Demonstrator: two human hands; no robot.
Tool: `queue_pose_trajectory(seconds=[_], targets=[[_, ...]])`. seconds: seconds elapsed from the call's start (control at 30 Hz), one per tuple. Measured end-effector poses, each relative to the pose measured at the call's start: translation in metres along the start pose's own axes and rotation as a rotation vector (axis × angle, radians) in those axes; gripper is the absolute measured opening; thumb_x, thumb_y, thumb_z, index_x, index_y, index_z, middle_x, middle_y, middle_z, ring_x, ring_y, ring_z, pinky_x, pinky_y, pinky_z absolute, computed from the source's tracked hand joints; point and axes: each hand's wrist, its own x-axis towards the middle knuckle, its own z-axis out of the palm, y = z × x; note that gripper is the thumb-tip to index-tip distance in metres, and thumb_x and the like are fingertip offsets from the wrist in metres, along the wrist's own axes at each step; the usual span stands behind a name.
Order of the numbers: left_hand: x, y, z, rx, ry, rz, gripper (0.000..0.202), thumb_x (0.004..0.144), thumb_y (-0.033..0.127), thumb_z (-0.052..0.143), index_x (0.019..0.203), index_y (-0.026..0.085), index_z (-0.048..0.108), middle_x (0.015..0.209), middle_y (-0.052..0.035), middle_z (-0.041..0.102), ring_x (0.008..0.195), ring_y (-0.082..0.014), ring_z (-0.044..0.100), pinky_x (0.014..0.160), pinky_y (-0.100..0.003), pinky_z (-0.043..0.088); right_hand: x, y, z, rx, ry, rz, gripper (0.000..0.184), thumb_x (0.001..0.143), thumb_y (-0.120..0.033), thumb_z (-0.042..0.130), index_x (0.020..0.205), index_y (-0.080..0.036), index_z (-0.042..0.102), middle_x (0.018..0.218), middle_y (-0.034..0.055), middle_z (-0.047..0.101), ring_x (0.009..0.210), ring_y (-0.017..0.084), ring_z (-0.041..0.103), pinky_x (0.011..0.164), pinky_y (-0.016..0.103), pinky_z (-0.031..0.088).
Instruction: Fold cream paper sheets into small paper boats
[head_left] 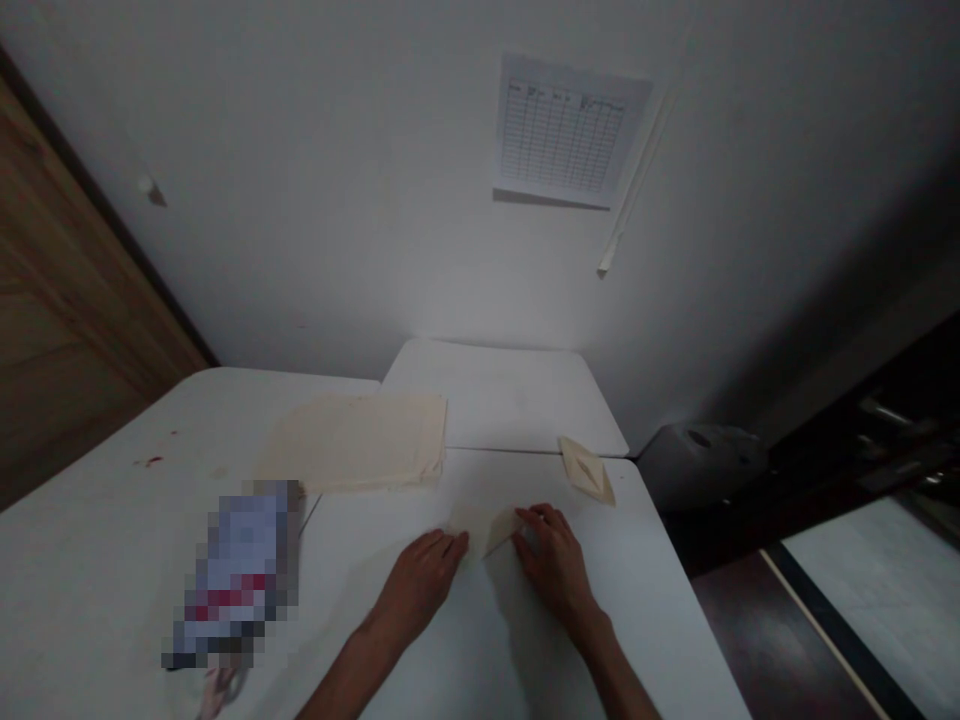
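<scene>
A small beige sheet of paper (501,530) lies between my hands on the white table, with its right side folded up at a slant. My right hand (556,565) pinches that raised edge between thumb and fingers. My left hand (429,572) is closed at the sheet's left end, fingertips pressed together on it. A folded beige paper piece (587,470) rests beyond my right hand. Farther left, a stack of larger beige sheets (360,440) lies flat.
A blurred-out blue-grey object with a red band (240,560) lies left of my arm. White table sections (510,395) meet the wall, where a printed chart (566,130) hangs. A grey rounded object (697,465) stands beyond the table's right edge. A wooden door (67,300) is at left.
</scene>
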Motion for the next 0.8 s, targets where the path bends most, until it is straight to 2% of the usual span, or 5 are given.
queue_pose_trajectory(seconds=[0.1,0.2,0.43,0.63,0.8], targets=[[0.024,0.001,0.002,-0.037,-0.051,-0.014,0.022,0.093,0.013,0.04,0.095,0.017,0.061,0.073,-0.0039,0.069,0.069,-0.0186,0.066,0.068,-0.032,0.052,0.003,-0.003,-0.002,0.008,-0.004,0.003,0.03,0.088,-0.022,0.053,0.117,-0.023,0.06,0.111,0.0082,0.06,0.103,0.022,0.056,0.092,0.033,0.046],[0.04,0.003,0.006,-0.048,-0.051,-0.016,0.025,0.097,0.021,0.041,0.081,0.017,0.06,0.065,-0.0029,0.064,0.063,-0.0171,0.062,0.061,-0.028,0.049,0.007,-0.004,-0.004,0.02,-0.008,0.008,0.028,0.09,-0.021,0.05,0.115,-0.022,0.061,0.105,0.0075,0.062,0.1,0.021,0.057,0.091,0.032,0.045],[0.052,0.009,0.014,-0.098,-0.03,0.024,0.014,0.092,0.017,0.049,0.082,0.016,0.059,0.082,-0.006,0.061,0.08,-0.0208,0.059,0.067,-0.032,0.05,0.014,-0.01,-0.001,0.038,0.041,0.124,0.031,0.085,-0.023,0.056,0.115,-0.019,0.063,0.104,0.0088,0.064,0.099,0.024,0.058,0.09,0.032,0.044],[0.053,0.009,0.016,-0.16,-0.037,0.112,0.017,0.087,0.007,0.054,0.1,0.016,0.06,0.105,-0.0062,0.061,0.095,-0.0204,0.057,0.089,-0.035,0.048,0.02,-0.014,0.004,0.075,0.022,0.17,0.037,0.078,-0.017,0.058,0.115,-0.018,0.062,0.096,0.0077,0.066,0.091,0.024,0.061,0.087,0.033,0.044],[0.054,0.008,0.015,-0.197,-0.044,0.11,0.012,0.088,0.008,0.054,0.095,0.015,0.06,0.097,-0.0052,0.061,0.089,-0.0192,0.056,0.085,-0.033,0.05,0.029,-0.004,0.008,0.191,0.016,0.217,0.04,0.073,-0.016,0.062,0.112,-0.018,0.063,0.086,0.0043,0.066,0.08,0.02,0.062,0.078,0.029,0.046]])
